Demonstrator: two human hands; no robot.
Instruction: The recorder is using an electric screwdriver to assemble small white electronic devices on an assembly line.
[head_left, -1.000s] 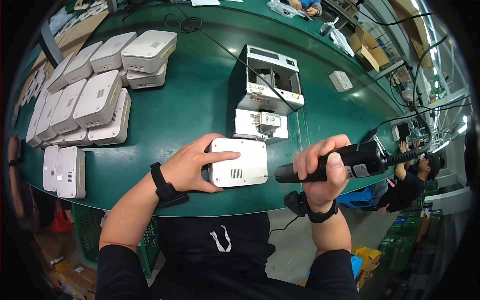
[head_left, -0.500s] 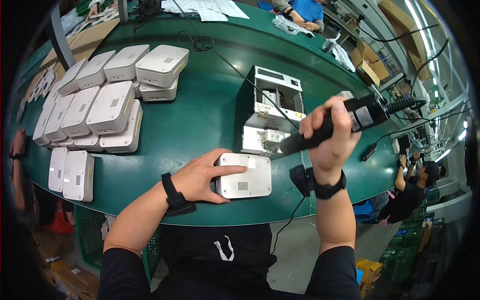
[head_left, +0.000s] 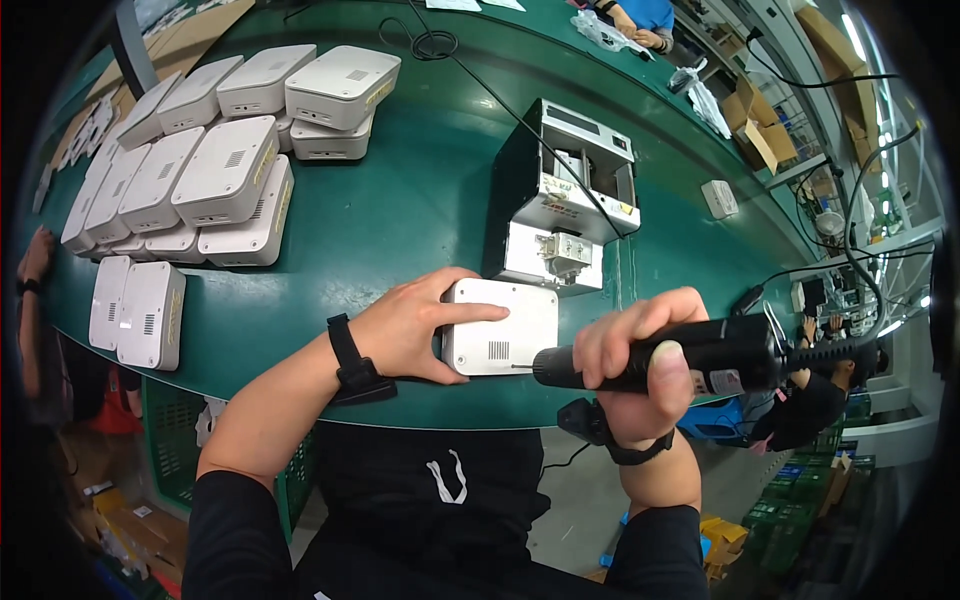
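Observation:
A white plastic device case (head_left: pixel 525 325) with a small vent grille lies flat on the green bench in front of me. My left hand (head_left: pixel 405 325) grips its left side, with the index finger stretched across the top and the thumb at the near-left edge. My right hand (head_left: pixel 640 365) is wrapped round a black electric screwdriver (head_left: pixel 735 355), held nearly level in this view. Its thin bit points left, and the tip is over the case's near-right corner. Whether the bit touches a screw cannot be made out. Behind the case stands a black-and-silver screw feeder (head_left: pixel 515 205).
Stacked white cases (head_left: pixel 225 165) fill the bench's left side, with two more cases (head_left: pixel 150 315) near the front edge. A black cable (head_left: pixel 490 85) crosses above the feeder. A small white block (head_left: pixel 719 199) lies at the right. Another person's hands (head_left: pixel 640 32) are across the bench.
My right hand has brought the screwdriver down from beside the feeder to the case's near-right corner. My left hand keeps its grip. The whole view has shifted slightly.

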